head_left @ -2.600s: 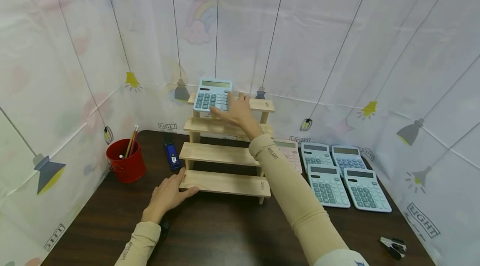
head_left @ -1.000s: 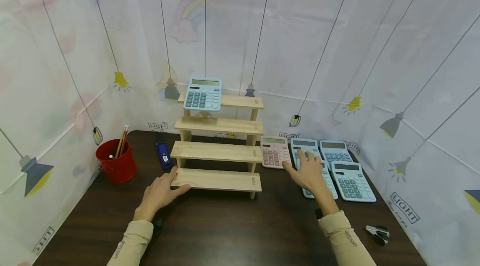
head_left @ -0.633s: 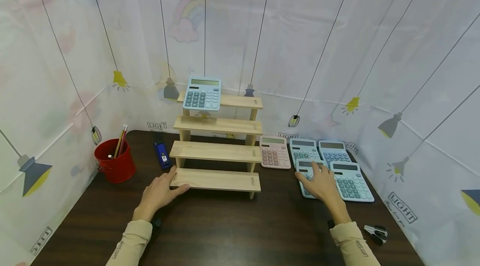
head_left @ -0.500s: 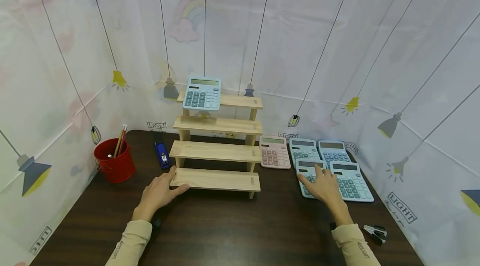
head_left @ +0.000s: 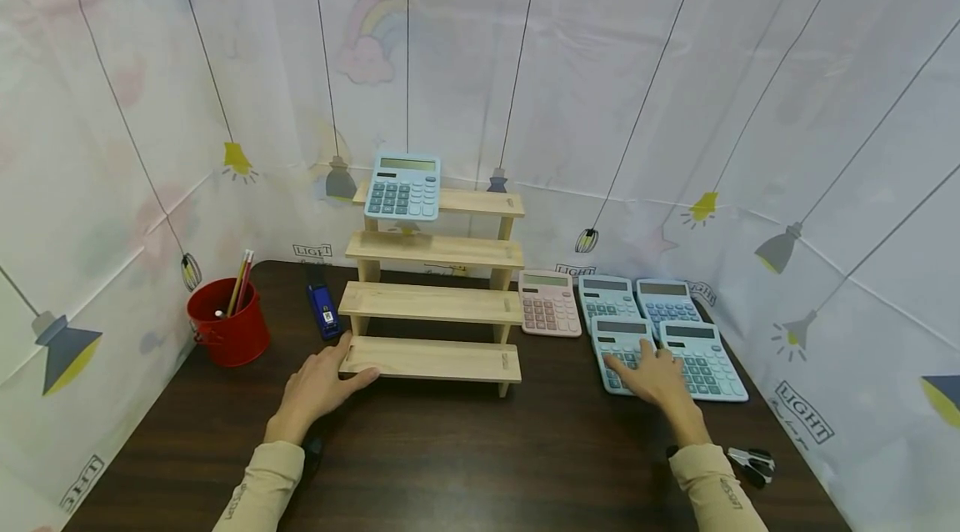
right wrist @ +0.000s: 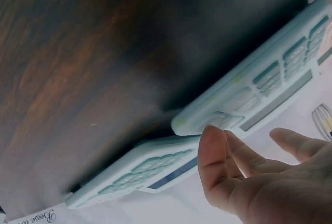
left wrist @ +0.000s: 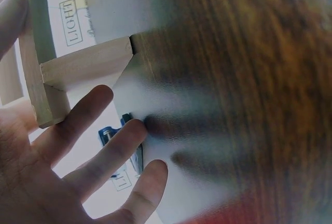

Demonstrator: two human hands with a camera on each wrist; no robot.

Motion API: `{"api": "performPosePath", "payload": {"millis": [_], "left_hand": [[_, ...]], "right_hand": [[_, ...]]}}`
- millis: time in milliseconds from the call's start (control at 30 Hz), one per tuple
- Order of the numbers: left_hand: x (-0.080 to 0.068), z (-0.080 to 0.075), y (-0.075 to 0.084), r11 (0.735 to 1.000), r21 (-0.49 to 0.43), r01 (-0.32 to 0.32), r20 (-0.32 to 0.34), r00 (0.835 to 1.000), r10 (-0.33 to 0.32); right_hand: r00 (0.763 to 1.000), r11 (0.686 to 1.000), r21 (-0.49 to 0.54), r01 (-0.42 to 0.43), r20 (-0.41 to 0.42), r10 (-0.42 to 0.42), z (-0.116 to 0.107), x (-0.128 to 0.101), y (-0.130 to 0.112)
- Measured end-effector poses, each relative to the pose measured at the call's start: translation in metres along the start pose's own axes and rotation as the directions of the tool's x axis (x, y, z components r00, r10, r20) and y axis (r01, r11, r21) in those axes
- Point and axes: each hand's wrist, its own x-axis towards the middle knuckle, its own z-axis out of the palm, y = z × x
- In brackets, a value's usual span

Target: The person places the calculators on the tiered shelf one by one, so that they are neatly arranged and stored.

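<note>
In the head view, my left hand point(head_left: 318, 386) lies at the left end of the lowest step of a wooden tiered stand point(head_left: 431, 357), thumb over its front edge. Spread fingers point(left wrist: 111, 154) show beside the stand's leg in the left wrist view. A light blue calculator point(head_left: 403, 186) leans on the top step. My right hand point(head_left: 658, 382) is over the lower keys of the front-left blue calculator point(head_left: 618, 332). From the right wrist, its loosely bent fingertips appear at that calculator's corner point(right wrist: 197, 123); contact is hard to tell.
A pink calculator point(head_left: 550, 311) and further blue calculators point(head_left: 607, 296) lie right of the stand. A red bucket point(head_left: 232, 332) with pencils and a blue stapler-like item point(head_left: 324, 311) are at left. A small black-and-silver tool point(head_left: 752, 465) lies front right.
My right hand has left the calculator on the top step, swung right, and lowered towards the front-left blue calculator. My left hand has stayed at the stand. The view has shifted slightly.
</note>
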Motion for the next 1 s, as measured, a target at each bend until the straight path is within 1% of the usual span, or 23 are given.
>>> {"api": "performPosePath", "payload": {"millis": [100,267,533,733,1000], "left_hand": [[0.000,0.000,0.000,1.000,0.000,-0.002,-0.002,1.000,0.002],[0.001,-0.001,0.001,1.000,-0.002,-0.004,-0.009,1.000,0.004],[-0.001,0.000,0.001,1.000,-0.003,0.004,0.003,1.000,-0.004],[-0.001,0.000,0.001,1.000,-0.001,-0.003,-0.005,1.000,0.003],[-0.002,0.001,0.001,1.000,-0.005,-0.002,-0.008,1.000,0.002]], "right_hand": [[1.000,1.000,0.009,-0.021,0.023,0.021,0.000,0.004,0.002],[0.999,0.999,0.017,-0.027,0.035,0.026,-0.001,0.013,0.004],[0.997,0.999,0.020,-0.045,0.060,0.044,0.000,0.019,0.009],[0.996,0.996,0.047,-0.075,0.053,0.073,0.004,0.019,0.008],[0.997,0.997,0.028,-0.074,0.038,0.073,0.007,0.019,0.009]]}}
